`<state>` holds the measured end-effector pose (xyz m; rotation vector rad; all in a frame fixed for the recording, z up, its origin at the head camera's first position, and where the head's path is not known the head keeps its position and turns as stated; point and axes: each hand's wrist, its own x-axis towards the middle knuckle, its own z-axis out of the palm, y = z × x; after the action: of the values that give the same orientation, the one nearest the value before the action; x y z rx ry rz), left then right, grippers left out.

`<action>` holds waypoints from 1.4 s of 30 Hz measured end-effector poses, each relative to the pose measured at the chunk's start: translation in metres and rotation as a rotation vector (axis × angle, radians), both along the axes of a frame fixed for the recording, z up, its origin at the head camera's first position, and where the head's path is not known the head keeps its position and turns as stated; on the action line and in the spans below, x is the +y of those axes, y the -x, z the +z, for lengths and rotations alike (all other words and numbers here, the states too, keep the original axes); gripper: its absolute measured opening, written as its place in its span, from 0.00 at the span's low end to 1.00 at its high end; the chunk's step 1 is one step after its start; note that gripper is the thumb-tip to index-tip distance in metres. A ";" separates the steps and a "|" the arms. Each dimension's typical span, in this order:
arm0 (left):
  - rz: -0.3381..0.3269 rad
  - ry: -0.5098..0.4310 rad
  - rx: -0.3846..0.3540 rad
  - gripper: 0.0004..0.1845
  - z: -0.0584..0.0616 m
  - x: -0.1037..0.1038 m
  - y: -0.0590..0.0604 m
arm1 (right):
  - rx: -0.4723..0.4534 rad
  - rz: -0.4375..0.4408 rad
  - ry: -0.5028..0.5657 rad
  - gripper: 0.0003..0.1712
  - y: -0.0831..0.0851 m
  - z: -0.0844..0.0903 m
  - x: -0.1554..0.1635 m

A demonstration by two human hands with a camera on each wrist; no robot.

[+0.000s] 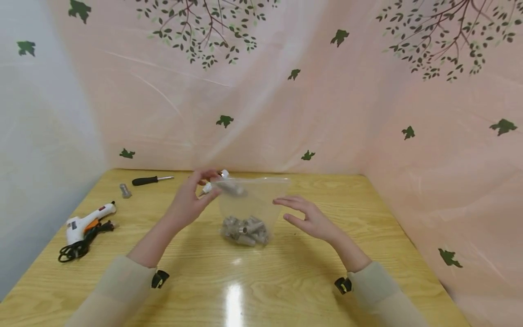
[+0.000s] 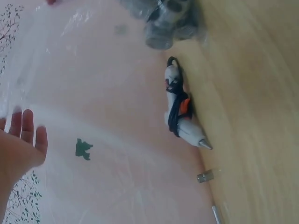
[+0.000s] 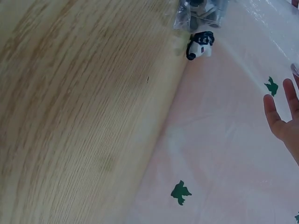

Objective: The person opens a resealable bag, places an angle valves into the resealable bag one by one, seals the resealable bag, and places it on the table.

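Observation:
A clear plastic bag (image 1: pixel 255 200) stands on the wooden table (image 1: pixel 245 281), with several grey metal pieces (image 1: pixel 245 229) heaped at its bottom. My left hand (image 1: pixel 189 200) pinches the bag's top left corner between thumb and curled fingers. A blurred grey piece (image 1: pixel 230 188) sits at those fingertips. My right hand (image 1: pixel 310 218) is open with straight fingers by the bag's right edge; I cannot tell whether it touches. The left wrist view shows the bag's metal pieces (image 2: pixel 168 21) and part of the left hand (image 2: pixel 21 144). The right wrist view shows the bag (image 3: pixel 201 11) and the right hand's fingers (image 3: pixel 282 116).
A white glue gun (image 1: pixel 87 222) with a coiled black cord lies at the table's left side. Behind it are a small metal nut (image 1: pixel 125 190) and a black-handled screwdriver (image 1: pixel 151 180). Pink sheets with a leaf print (image 1: pixel 286 113) wall the table at the back and right.

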<state>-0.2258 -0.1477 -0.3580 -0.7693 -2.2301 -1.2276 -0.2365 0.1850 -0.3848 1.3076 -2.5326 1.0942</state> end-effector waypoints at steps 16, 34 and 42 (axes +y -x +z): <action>-0.506 0.416 -0.520 0.40 -0.076 0.008 -0.012 | -0.069 -0.028 0.037 0.23 -0.017 0.032 -0.008; -0.376 0.518 -0.286 0.42 -0.089 0.034 0.022 | -0.090 -0.014 0.096 0.21 0.000 0.015 -0.006; -0.433 0.382 -0.485 0.42 -0.075 0.028 -0.004 | -0.068 -0.003 0.046 0.22 0.008 0.011 -0.004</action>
<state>-0.2214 -0.1201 -0.4329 -1.2640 -2.8503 -1.2998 -0.2448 0.1807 -0.3743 1.2768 -2.5389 1.2091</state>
